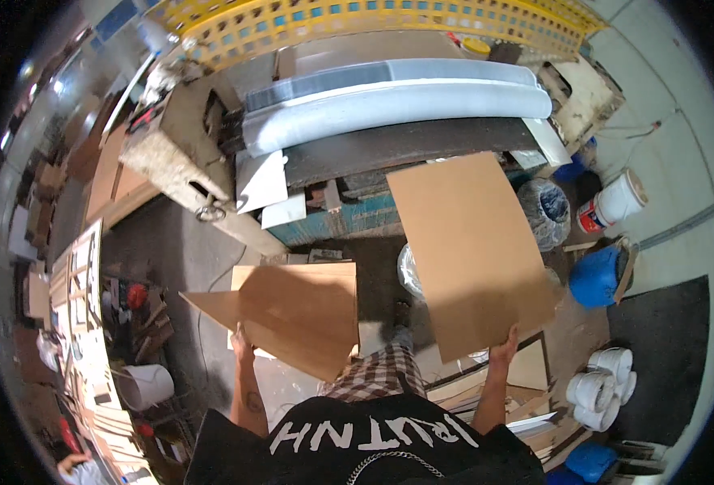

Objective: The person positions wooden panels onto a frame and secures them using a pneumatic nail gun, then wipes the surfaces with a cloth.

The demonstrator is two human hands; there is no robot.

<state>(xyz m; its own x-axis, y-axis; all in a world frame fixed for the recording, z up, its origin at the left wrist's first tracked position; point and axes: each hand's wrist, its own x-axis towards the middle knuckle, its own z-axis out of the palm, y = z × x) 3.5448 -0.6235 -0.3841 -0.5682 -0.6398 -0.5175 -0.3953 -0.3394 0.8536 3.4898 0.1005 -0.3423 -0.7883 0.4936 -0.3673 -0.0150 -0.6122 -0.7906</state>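
My right hand (pixel 504 346) is closed on the lower right edge of a large brown cardboard sheet (pixel 470 250). That sheet is held up at a slant in front of the machine, its far end near the machine's front edge. With my left hand (pixel 243 343) I grip the near edge of another cardboard sheet (pixel 292 323), tilted with one corner sticking out to the left. Beneath it lies more flat cardboard (pixel 324 275). My fingertips are partly hidden behind both sheets.
Ahead stands a machine with a wide pale roller (pixel 397 109) and a yellow perforated guard (pixel 373 20). To the right are a blue drum (pixel 595 276), a white bucket (pixel 622 196) and several white tubs (pixel 603 388). Cardboard offcuts (pixel 526 368) lie near my right arm. Another person's hand (pixel 71 462) shows at lower left.
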